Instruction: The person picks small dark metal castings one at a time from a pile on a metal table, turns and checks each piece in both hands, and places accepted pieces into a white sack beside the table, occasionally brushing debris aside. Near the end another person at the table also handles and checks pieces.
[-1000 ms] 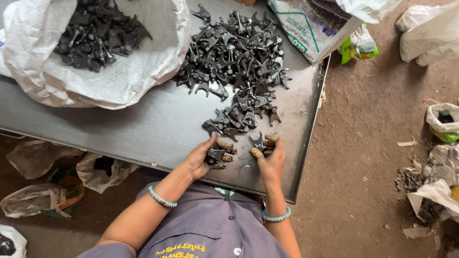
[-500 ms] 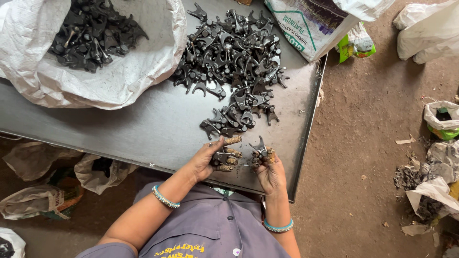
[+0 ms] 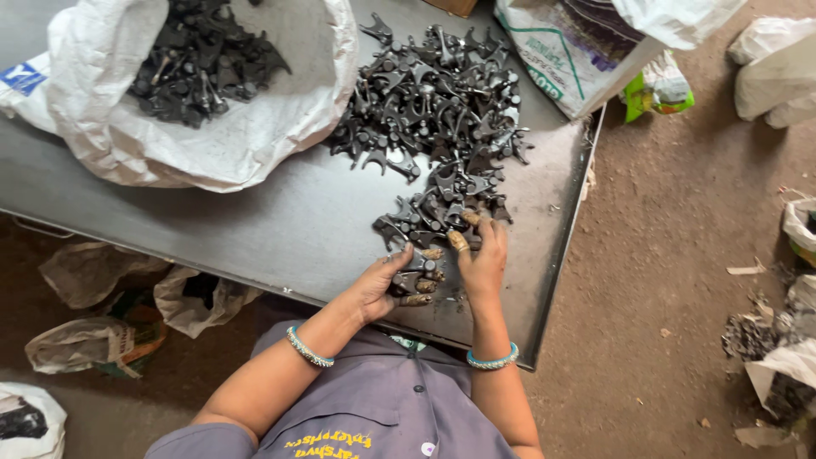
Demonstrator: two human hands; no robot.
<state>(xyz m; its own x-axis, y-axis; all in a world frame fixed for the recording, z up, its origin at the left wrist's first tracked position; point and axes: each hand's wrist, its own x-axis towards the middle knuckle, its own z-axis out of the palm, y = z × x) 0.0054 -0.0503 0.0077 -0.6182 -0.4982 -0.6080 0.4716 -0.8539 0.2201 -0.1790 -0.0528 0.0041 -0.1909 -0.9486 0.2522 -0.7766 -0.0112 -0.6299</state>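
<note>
At desk edge: both hands worked close together.
Left hand [image 3: 374, 289]: curled around several dark metal parts [image 3: 416, 276].
Right hand [image 3: 483, 255]: fingers spread narrow, touching parts pile [image 3: 433, 110] just beyond.
Far left: white sack [image 3: 255, 144] on desk [image 3: 255, 238].

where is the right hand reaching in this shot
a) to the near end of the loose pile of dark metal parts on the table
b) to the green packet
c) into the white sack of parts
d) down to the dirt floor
a: the right hand stretches its fingers onto the near end of the pile of dark metal parts on the metal table, beside the left hand, which grips several such parts.
</note>
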